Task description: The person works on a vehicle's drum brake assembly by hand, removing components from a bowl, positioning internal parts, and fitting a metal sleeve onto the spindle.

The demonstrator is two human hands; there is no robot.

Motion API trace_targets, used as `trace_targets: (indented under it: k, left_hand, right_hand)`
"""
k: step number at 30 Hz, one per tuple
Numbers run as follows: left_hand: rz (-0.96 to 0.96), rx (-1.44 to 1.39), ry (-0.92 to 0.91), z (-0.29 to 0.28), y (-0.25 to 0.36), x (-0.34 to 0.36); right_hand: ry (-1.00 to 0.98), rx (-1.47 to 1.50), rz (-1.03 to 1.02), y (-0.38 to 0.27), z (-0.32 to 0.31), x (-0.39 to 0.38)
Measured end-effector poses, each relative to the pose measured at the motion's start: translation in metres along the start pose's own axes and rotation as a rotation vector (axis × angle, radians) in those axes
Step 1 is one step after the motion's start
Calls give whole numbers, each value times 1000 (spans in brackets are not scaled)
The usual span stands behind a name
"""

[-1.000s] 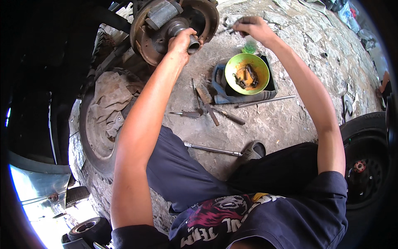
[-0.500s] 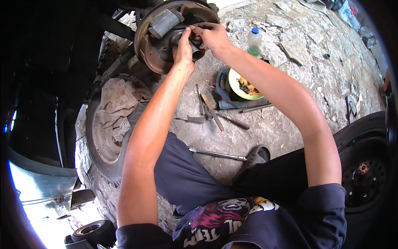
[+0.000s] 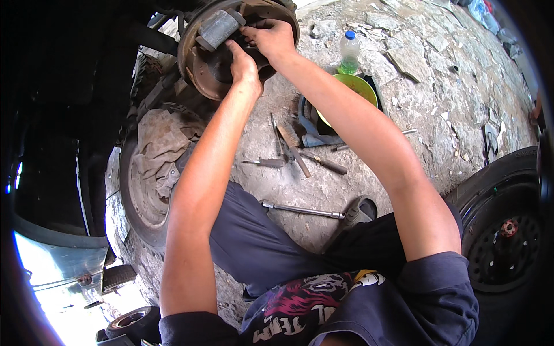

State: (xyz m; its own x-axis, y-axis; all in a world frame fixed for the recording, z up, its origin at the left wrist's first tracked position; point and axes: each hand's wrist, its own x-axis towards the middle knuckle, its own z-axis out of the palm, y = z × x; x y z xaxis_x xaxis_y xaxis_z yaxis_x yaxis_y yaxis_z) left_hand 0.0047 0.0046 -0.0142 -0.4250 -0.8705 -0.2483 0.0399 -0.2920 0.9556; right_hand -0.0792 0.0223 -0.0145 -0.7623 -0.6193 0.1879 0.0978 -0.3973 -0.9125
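A rusty round brake backing plate (image 3: pixel 203 81) sits at the top, with a grey curved brake shoe (image 3: pixel 221 30) on its left side. Just right of that shoe, my right hand (image 3: pixel 272 41) pinches with its fingertips at the shoe's edge; whatever small part they grip is hidden. Below it, my left hand (image 3: pixel 245 70) reaches into the middle of the plate, thumb up by the shoe's lower edge. Its other fingers curl out of sight behind the palm, and I cannot make out what they hold.
On the stony ground lie a wooden-handled wire brush (image 3: pixel 293 149), screwdrivers (image 3: pixel 265 163) and a long metal wrench (image 3: pixel 303 211). A green bowl (image 3: pixel 370 92) and a blue-capped bottle (image 3: pixel 349 55) stand to the right. Tyres lie left, under a cloth (image 3: pixel 164 135), and right (image 3: pixel 490 179).
Both hands have moved left, closer to the grey brake shoe. My right forearm has swung left, uncovering more of the bowl's far side. The view has shifted slightly.
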Motion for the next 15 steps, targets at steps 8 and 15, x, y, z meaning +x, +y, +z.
trace_targets:
  k: [8, 15]
  left_hand:
    - [-43, -7, -10, 10, 11, -16]
    - [-36, -28, -133, 0, 10, -6]
  right_hand:
    - [16, -235, -88, -13, -8, -6]
    - [108, -353, -175, -30, 1, -26]
